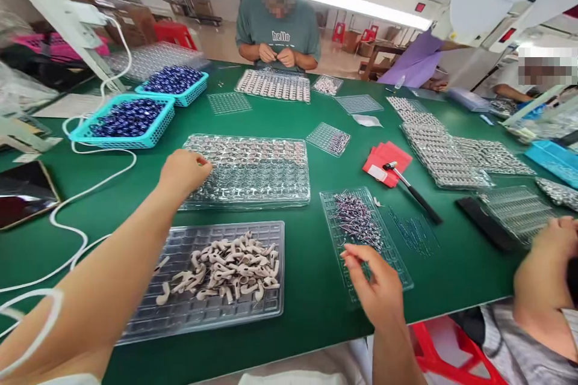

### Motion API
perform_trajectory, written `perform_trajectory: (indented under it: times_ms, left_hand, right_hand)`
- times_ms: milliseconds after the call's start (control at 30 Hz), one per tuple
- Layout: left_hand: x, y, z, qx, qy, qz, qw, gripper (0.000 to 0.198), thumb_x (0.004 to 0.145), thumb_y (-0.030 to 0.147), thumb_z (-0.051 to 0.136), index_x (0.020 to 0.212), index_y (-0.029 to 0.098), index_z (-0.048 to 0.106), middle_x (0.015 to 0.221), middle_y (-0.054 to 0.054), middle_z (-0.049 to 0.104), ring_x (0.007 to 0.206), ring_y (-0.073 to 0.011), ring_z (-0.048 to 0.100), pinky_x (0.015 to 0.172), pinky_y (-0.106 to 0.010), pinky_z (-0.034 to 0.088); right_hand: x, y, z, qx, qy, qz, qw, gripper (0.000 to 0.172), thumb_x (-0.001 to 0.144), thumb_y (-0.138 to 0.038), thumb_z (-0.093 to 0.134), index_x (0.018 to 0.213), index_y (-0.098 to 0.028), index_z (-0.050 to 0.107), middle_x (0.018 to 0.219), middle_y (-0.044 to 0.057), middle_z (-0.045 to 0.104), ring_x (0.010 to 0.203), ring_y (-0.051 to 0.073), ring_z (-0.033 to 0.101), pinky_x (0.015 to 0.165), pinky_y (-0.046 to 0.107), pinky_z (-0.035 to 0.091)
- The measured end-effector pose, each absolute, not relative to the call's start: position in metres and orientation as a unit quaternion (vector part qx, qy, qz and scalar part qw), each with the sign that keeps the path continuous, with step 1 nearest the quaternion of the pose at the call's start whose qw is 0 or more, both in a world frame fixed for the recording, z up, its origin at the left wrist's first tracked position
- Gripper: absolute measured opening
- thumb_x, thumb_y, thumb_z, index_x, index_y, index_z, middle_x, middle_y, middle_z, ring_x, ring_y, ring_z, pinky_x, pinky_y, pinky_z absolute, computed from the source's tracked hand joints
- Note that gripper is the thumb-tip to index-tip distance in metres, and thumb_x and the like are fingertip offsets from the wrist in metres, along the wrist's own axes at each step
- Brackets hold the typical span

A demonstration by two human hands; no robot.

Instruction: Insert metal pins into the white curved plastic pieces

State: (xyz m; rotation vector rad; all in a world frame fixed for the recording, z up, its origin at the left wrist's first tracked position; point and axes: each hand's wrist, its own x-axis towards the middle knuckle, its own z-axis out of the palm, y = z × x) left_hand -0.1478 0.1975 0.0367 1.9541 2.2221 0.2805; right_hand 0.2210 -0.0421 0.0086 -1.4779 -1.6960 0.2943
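My left hand [183, 172] reaches out to the near left corner of a clear blister tray [253, 171] filled with small round parts; its fingers are curled and pinched at the tray's edge. My right hand [377, 286] hovers over a narrow clear tray [392, 258] that holds a heap of small purple-and-silver parts [356, 219]; thumb and forefinger are pinched together on something too small to name. Between my arms lies a grid tray [180, 313] with a pile of beige hook-shaped pieces [226, 271].
Two turquoise baskets of blue beads [129, 118] stand at the left, with a white cable and a dark phone [22, 192]. A small hammer [413, 189] lies by red cards [386, 156]. Several filled trays cover the right. Other people sit opposite and at my right.
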Motion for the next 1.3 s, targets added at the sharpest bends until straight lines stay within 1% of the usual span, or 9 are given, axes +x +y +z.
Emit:
perform_trajectory:
  times_ms: [67,167,267,433,567,767,1000,1167,1300]
  left_hand:
    - [-0.136,0.178,0.047,0.670,0.729,0.116,0.082,0.037,0.093,0.038,0.046,0.094,0.009,0.069,0.090,-0.005,0.070,0.093,-0.0277,0.064,0.079,-0.031,0.049]
    - [-0.107,0.137,0.060,0.682,0.706,0.137,0.131,0.033,0.087,0.044,0.055,0.091,0.014,0.069,0.079,0.000,0.070,0.072,-0.0192,0.063,0.064,-0.024,0.046]
    - [-0.072,0.088,0.066,0.703,0.593,0.164,0.357,0.033,0.084,0.049,0.061,0.087,0.017,0.067,0.068,-0.002,0.069,0.058,-0.0167,0.059,0.053,-0.025,0.043]
    - [-0.032,0.030,0.058,0.665,0.475,0.187,0.546,0.027,0.086,0.043,0.061,0.097,0.018,0.063,0.082,-0.004,0.070,0.073,-0.0174,0.063,0.064,-0.026,0.050]
    - [-0.025,0.018,0.046,0.614,0.439,0.186,0.630,0.030,0.092,0.041,0.052,0.103,0.017,0.065,0.090,-0.006,0.068,0.080,-0.0172,0.063,0.069,-0.027,0.052]
    - [-0.019,0.018,0.041,0.529,0.393,0.218,0.720,0.026,0.090,0.038,0.054,0.088,0.014,0.061,0.091,-0.006,0.066,0.075,-0.0138,0.062,0.069,-0.027,0.052]
    - [-0.014,0.015,0.033,0.419,0.384,0.241,0.787,0.020,0.081,0.028,0.060,0.094,0.014,0.055,0.081,-0.003,0.064,0.065,-0.0124,0.058,0.060,-0.027,0.049]
    - [-0.020,0.014,0.017,0.384,0.353,0.269,0.810,0.013,0.071,0.020,0.052,0.083,0.015,0.054,0.062,0.002,0.051,0.053,-0.0094,0.043,0.049,-0.021,0.028]
    - [-0.027,0.014,0.020,0.406,0.337,0.262,0.808,0.013,0.076,0.025,0.049,0.085,0.016,0.052,0.056,0.006,0.038,0.051,-0.0092,0.027,0.050,-0.023,0.020]
  right_hand:
    - [0.243,-0.038,0.010,-0.638,-0.658,0.086,0.391,0.014,0.093,-0.024,0.057,0.103,-0.021,0.066,0.091,0.004,0.073,0.078,0.016,0.069,0.073,0.028,0.056]
    - [0.268,-0.025,0.009,-0.634,-0.706,0.082,0.303,0.014,0.095,-0.022,0.054,0.100,-0.022,0.067,0.095,0.005,0.071,0.086,0.019,0.066,0.077,0.032,0.054]
    - [0.275,-0.007,0.006,-0.589,-0.783,0.067,0.191,0.018,0.094,-0.015,0.052,0.102,-0.021,0.068,0.094,0.006,0.067,0.088,0.020,0.060,0.080,0.034,0.051]
    - [0.267,0.016,0.001,-0.514,-0.855,-0.048,0.043,0.020,0.088,-0.006,0.057,0.092,-0.020,0.071,0.091,0.008,0.062,0.082,0.021,0.051,0.072,0.032,0.044]
    - [0.267,0.026,0.002,-0.470,-0.879,-0.085,-0.001,0.016,0.083,-0.004,0.061,0.079,-0.018,0.068,0.090,0.009,0.062,0.083,0.022,0.050,0.074,0.034,0.041]
    - [0.272,0.027,0.009,-0.447,-0.890,-0.079,0.031,0.011,0.083,-0.009,0.064,0.081,-0.019,0.066,0.099,0.008,0.065,0.091,0.023,0.054,0.077,0.036,0.040]
    - [0.237,-0.006,0.013,-0.461,-0.845,0.084,0.259,0.017,0.089,-0.006,0.055,0.096,-0.021,0.058,0.098,0.004,0.069,0.092,0.018,0.063,0.083,0.036,0.045]
    - [0.194,-0.034,0.020,-0.434,-0.805,0.212,0.344,0.022,0.089,-0.005,0.055,0.102,-0.023,0.057,0.090,0.001,0.067,0.082,0.014,0.062,0.075,0.030,0.049]
    - [0.176,-0.038,0.022,-0.415,-0.786,0.266,0.373,0.027,0.090,-0.003,0.055,0.108,-0.024,0.058,0.096,0.003,0.065,0.085,0.014,0.062,0.073,0.028,0.051]
